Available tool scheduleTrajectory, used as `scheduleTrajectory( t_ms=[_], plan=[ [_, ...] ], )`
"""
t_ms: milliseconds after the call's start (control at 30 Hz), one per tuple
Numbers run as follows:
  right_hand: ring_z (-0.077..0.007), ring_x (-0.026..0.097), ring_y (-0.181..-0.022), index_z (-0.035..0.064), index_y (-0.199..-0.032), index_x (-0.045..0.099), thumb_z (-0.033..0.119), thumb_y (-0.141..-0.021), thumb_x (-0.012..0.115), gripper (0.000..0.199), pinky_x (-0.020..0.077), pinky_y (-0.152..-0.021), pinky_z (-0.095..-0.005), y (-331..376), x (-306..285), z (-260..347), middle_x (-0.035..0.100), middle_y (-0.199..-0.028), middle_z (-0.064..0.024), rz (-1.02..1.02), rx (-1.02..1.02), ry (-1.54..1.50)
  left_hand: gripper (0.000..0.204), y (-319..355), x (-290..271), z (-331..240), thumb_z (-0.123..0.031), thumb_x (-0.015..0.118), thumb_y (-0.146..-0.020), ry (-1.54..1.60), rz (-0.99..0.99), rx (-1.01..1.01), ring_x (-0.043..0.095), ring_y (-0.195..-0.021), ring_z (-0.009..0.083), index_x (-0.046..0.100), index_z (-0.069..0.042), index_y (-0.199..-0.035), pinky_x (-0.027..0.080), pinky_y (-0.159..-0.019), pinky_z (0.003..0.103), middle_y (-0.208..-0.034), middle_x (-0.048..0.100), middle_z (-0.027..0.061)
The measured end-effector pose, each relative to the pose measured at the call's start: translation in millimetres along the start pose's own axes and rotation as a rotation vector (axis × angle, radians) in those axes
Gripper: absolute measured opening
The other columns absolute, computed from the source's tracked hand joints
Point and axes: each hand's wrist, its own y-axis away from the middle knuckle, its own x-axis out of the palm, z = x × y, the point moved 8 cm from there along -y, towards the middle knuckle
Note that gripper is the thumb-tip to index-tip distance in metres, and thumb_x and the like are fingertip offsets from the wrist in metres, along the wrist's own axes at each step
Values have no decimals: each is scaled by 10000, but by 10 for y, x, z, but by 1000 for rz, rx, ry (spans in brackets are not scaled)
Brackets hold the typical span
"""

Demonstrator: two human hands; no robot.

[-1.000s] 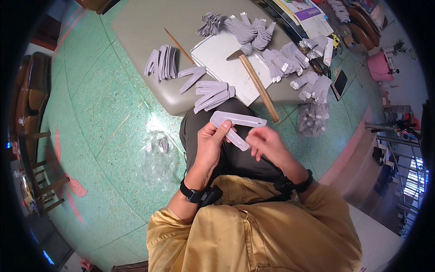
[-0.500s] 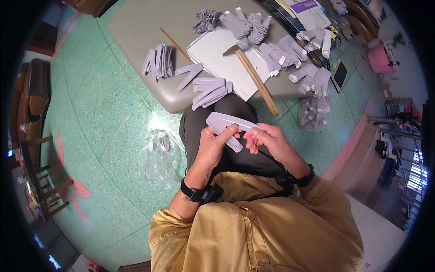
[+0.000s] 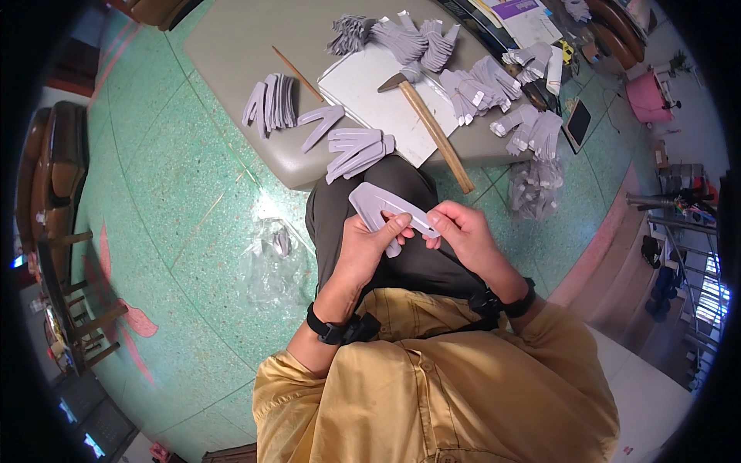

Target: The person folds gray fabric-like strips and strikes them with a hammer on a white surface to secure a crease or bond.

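Above my lap I hold a lavender-grey V-shaped flat piece (image 3: 369, 206) with both hands. My left hand (image 3: 369, 245) is closed on it near the middle, thumb on top, and partly hides one arm of the V. My right hand (image 3: 465, 233) pinches the end of the other arm, which has a thin slit along it. Just beyond my knees, a small stack of similar pieces (image 3: 356, 149) lies at the near edge of a grey padded surface (image 3: 231, 38). A single V-shaped piece (image 3: 321, 123) rests beside a larger upright row of them (image 3: 270, 104).
A wooden-handled hammer (image 3: 432, 131) lies across a white board (image 3: 359, 85), its handle overhanging the edge. Left of it is a thin wooden stick (image 3: 297, 73). Several bundles of grey pieces (image 3: 471, 89) sit right. Clear plastic bags (image 3: 274, 266) lie on the green floor (image 3: 185, 255).
The V-shaped piece has tilted, its right-hand arm now sloping down more steeply. My right hand has shifted slightly right and its fingers have closed further around the end.
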Motion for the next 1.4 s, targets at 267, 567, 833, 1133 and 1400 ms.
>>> scheduleTrajectory(
  t_ms=[267, 567, 833, 1133, 1400],
  plan=[
    [-55, 516, -569, 4, -841, 564, 114, -887, 557, 120, 430, -511, -203, 35, 61, -4, 556, -666, -8, 13, 128, 155, 107, -6, -16, 7, -112, 648, -826, -22, -93, 17, 559, -605, 75, 641, -6, -828, 425, -531, 198, -700, 630, 46],
    [-42, 499, -538, 11, -819, 567, 126, -885, 557, 133, 415, -474, -193, 51, 84, -140, 540, -638, 7, -43, 158, 56, 143, -33, -131, -97, -135, 615, -854, -13, -331, 205, 504, -595, 48, 637, -2, -806, 400, -551, 187, -675, 587, -1],
    [-46, 510, -526, 13, -806, 577, 147, -872, 572, 149, 427, -472, -201, 58, 142, -230, 548, -620, 0, -60, 141, -12, 241, -146, -442, -128, -200, 570, -893, -18, -480, 264, 458, -550, 40, 630, 4, -779, 357, -509, 188, -638, 558, -14],
    [-55, 513, -521, 16, -792, 561, 135, -878, 564, 146, 421, -459, -206, -4, 18, -327, 550, -624, -13, -92, 164, -88, 264, -287, -203, 107, -250, 529, -906, 138, 33, -137, 613, -720, 146, 591, 5, -938, 497, -672, 273, -823, 634, 82],
    [-60, 509, -509, 13, -805, 570, 141, -872, 570, 145, 418, -457, -203, -37, -42, -378, 552, -622, -14, -76, 185, -70, 175, -349, -190, -10, -165, 593, -868, 146, 0, -98, 617, -673, 123, 620, 8, -859, 494, -634, 230, -782, 649, 86]
  ],
)
